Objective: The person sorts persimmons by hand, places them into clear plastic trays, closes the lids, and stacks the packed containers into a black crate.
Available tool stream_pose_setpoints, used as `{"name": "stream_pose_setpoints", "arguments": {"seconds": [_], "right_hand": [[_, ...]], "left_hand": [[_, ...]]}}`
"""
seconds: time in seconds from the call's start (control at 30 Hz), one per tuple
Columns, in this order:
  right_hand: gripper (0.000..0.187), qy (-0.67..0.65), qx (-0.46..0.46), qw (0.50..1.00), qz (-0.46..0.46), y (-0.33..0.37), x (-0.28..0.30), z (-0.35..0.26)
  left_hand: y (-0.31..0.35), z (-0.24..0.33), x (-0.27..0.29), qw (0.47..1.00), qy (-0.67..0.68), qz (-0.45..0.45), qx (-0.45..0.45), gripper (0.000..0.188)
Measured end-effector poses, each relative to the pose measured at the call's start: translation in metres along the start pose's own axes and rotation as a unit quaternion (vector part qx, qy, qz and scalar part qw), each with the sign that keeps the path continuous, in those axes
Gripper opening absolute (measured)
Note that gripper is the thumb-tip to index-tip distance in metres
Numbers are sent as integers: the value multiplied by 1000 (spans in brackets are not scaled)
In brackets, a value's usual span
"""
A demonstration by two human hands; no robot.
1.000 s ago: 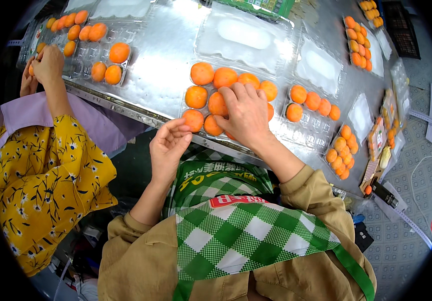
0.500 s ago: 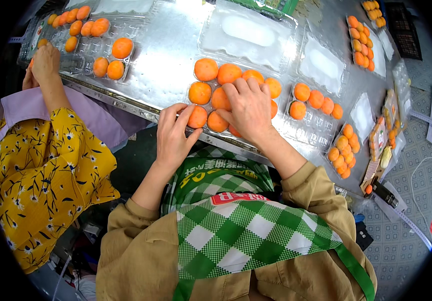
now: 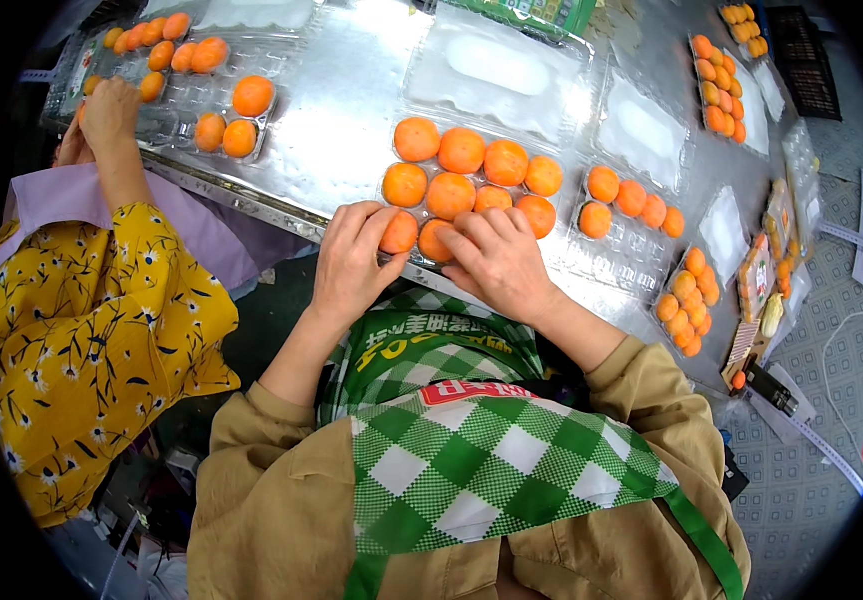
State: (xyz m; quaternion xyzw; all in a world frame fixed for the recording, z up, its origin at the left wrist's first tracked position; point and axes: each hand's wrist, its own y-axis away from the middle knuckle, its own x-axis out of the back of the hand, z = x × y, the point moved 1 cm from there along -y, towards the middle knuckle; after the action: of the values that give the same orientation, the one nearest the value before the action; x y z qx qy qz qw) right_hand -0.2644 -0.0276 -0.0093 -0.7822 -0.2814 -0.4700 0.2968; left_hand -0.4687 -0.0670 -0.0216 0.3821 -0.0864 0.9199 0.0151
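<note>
Orange fruit (image 3: pixel 450 196) fills most of a clear tray (image 3: pixel 421 214) at the near table edge (image 3: pixel 241 196) in the head view. At its seven o'clock, the left hand (image 3: pixel 349 265) is half open, thumb and fingers parted around a corner fruit (image 3: pixel 400 232); the right hand (image 3: pixel 504 262) bends its fingers over the near row at five o'clock. Whether either grips firmly, I cannot tell. Uneven pressing could bruise skin or tip the tray toward the apron (image 3: pixel 421 345) at six o'clock. Room opens toward ten o'clock; another tray (image 3: pixel 601 262) crowds three o'clock.
</note>
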Motion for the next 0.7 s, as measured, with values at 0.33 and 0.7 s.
{"name": "stream_pose_setpoints", "arguments": {"seconds": [0.33, 0.7], "right_hand": [[39, 80, 27, 996, -9, -6, -15, -5], [30, 28, 45, 998, 20, -7, -20, -1]], "left_hand": [[26, -15, -2, 367, 874, -65, 311, 53], [26, -18, 7, 402, 856, -130, 298, 59]]}}
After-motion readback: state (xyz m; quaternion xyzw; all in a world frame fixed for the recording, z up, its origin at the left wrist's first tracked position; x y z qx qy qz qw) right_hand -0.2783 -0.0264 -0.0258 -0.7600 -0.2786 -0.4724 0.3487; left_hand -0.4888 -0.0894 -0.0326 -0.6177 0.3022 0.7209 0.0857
